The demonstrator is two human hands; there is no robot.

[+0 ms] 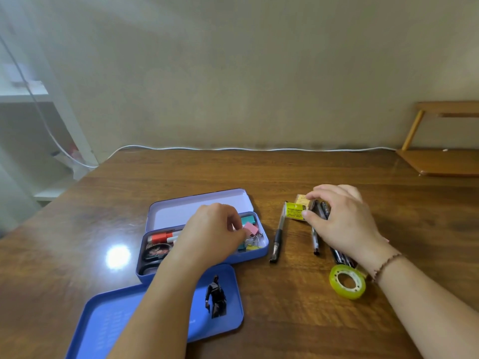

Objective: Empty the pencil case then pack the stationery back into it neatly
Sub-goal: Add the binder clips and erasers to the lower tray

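Observation:
A blue tin pencil case (261,251) lies open on the table, its lid (181,211) tipped back. Inside are a red-and-white marker (162,237), black scissors (150,257) and several coloured binder clips (252,243). My left hand (211,233) reaches into the case and pinches a pink binder clip (251,228). My right hand (339,218) pinches a small yellow-wrapped eraser (294,210) just above the table. Black pens (276,239) lie beside and under that hand. A roll of yellow-green tape (347,281) sits near my right wrist.
A second blue tin tray (108,322) with a printed figure lies in front of the case, under my left forearm. A wooden stand (440,156) is at the far right. A white cable (259,149) runs along the table's back edge by the wall.

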